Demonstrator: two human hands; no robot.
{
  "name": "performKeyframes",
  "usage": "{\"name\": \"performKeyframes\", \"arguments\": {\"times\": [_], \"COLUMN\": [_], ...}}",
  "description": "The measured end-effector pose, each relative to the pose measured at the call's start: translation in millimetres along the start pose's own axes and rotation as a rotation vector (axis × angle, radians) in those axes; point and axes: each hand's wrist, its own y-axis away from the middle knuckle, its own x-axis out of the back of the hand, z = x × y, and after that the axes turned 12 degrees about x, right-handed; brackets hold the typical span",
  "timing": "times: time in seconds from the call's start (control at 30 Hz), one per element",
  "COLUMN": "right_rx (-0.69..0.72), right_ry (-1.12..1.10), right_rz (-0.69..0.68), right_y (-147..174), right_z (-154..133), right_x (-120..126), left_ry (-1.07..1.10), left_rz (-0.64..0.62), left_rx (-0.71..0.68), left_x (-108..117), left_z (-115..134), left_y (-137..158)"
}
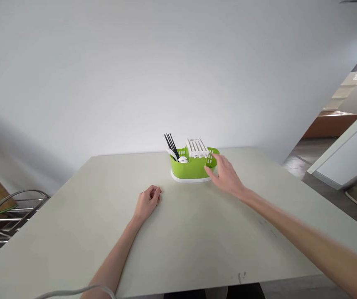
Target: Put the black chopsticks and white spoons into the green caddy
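A green utensil caddy (pixel 188 170) with a white base stands on the pale table near the wall. Black chopsticks (pixel 172 146) and white spoons (pixel 182 159) lean in its left compartment, and a white slotted rack (pixel 197 148) tops its middle. At the caddy's right end is my right hand (pixel 225 174), thumb and fingers apart, with nothing seen between them; whether it touches the rim I cannot tell. My left hand (pixel 149 201) rests on the tabletop, left of and nearer than the caddy, its fingers curled in with nothing visible in them.
The pale tabletop (pixel 178 241) meets a plain wall (pixel 172 74) at the back. A metal rack (pixel 13 211) stands beyond the table's left edge. A grey cable (pixel 75 290) crosses by my left forearm. Past the right edge is a white panel (pixel 349 145).
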Motion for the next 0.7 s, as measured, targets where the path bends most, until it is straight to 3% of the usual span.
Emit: {"name": "performKeyframes", "arguments": {"times": [0.13,0.23,0.47,0.7], "right_rx": [0.074,0.15,0.191,0.105], "right_ry": [0.129,0.257,0.332,0.344], "right_rz": [-0.147,-0.195,-0.244,-0.334], "right_y": [31.3,42.7,48.4,64.1], "right_z": [4.1,7.5,35.6,100.7], "right_x": [-28.6,-33.5,-18.0,12.7], "left_ry": [-0.008,-0.031,-0.045,-0.074], "left_rz": [0.006,0.006,0.011,0.008], "left_rx": [0.011,0.014,0.022,0.023], "left_x": [0.3,0.3,-0.5,-0.2], "left_z": [2.0,3.8,3.5,3.4], "left_y": [0.3,0.9,1.6,0.4]}}
